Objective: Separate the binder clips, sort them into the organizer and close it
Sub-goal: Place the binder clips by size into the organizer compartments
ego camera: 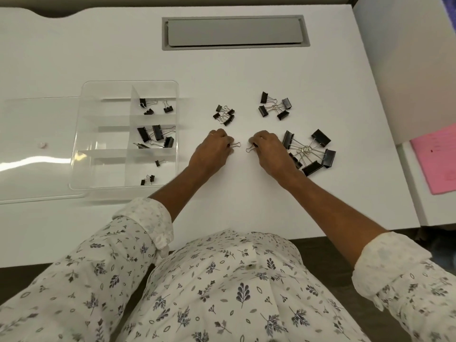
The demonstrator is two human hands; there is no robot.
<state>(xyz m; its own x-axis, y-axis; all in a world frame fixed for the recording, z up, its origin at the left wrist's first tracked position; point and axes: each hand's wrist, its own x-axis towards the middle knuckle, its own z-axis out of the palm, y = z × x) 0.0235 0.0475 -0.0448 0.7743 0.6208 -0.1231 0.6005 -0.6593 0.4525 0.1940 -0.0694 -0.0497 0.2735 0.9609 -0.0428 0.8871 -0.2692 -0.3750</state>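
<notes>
My left hand [212,150] pinches a small binder clip [235,145] whose wire loop points right. My right hand [270,150] pinches another small binder clip [250,148] whose loop points left; the two loops sit a short gap apart. A clear organizer [85,134] stands to the left, its lid [32,149] lying open further left. Its right compartments hold black clips in different sizes. Three linked clusters lie on the table: small clips [224,115], medium clips [275,105] and large clips [309,152] beside my right hand.
The white table [246,198] has a grey cable hatch [234,32] at the back. A pink sheet [438,159] lies on a lower surface at the right. The table's near edge runs just in front of my body.
</notes>
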